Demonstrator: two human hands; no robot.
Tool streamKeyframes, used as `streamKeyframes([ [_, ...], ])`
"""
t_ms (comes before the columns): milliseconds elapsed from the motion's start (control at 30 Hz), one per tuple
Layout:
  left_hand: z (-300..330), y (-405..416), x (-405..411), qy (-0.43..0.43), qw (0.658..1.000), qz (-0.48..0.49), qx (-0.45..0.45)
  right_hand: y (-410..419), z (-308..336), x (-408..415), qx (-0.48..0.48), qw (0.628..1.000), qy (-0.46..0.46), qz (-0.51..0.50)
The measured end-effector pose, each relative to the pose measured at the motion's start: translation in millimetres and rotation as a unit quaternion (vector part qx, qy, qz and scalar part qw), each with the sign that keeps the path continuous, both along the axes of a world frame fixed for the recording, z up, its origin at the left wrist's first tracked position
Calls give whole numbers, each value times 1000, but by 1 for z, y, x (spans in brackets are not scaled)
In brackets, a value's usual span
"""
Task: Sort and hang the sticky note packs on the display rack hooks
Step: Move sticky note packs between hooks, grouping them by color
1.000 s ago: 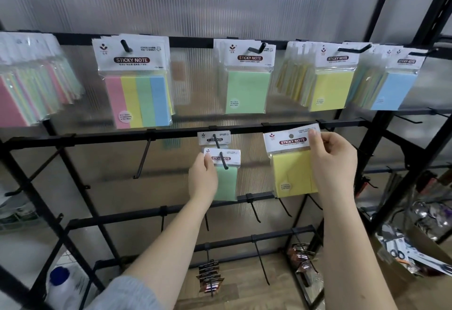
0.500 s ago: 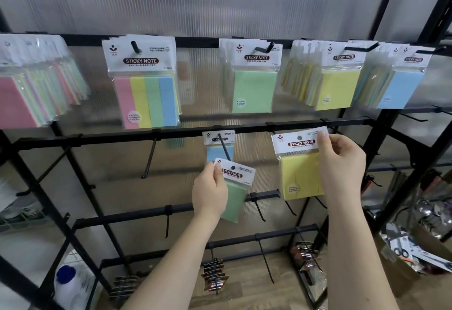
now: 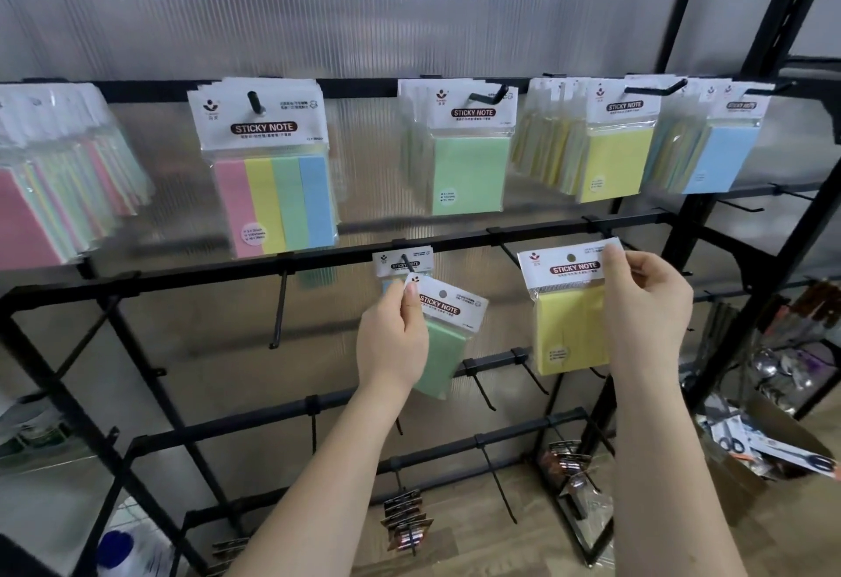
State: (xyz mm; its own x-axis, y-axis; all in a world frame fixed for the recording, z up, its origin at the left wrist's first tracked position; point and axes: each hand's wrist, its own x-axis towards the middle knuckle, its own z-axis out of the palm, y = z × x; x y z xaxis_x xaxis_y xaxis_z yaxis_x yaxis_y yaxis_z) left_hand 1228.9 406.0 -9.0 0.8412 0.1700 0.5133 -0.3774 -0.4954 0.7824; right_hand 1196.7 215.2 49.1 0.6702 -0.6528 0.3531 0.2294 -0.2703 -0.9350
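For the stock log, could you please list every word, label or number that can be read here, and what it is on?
"STICKY NOTE": four-colour pack header.
"STICKY NOTE": hanging green pack.
"STICKY NOTE": hanging yellow pack.
"STICKY NOTE": small green pack, pinched by the left hand.
"STICKY NOTE": yellow pack, pinched by the right hand.
Blurred: blue pack, small hung pack, all fine print and round stickers.

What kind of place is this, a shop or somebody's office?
Most likely a stationery shop or its stockroom. A black display rack carries retail-packed sticky note packs in rows on hooks, and a cardboard box of packaged scissors sits on the floor at the right.
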Motion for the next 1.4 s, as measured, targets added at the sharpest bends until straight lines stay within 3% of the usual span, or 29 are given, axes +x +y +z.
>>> streamKeyframes([
  [233,37,3,7,-48,999,-19,7,0,-2,-8,8,1000,-18,-24],
  [500,69,-23,15,-108,992,-31,-54,-34,2,-5,-4,999,-35,-16],
  [833,107,-76,10,-176,968,72,-164,-97,22,24,-73,992,-18,98],
  [1033,141,-82,16,-237,950,136,-153,-106,27,34,-92,982,-13,165],
  [1400,153,-74,32,-223,955,161,-108,-93,22,38,-76,980,-18,182],
])
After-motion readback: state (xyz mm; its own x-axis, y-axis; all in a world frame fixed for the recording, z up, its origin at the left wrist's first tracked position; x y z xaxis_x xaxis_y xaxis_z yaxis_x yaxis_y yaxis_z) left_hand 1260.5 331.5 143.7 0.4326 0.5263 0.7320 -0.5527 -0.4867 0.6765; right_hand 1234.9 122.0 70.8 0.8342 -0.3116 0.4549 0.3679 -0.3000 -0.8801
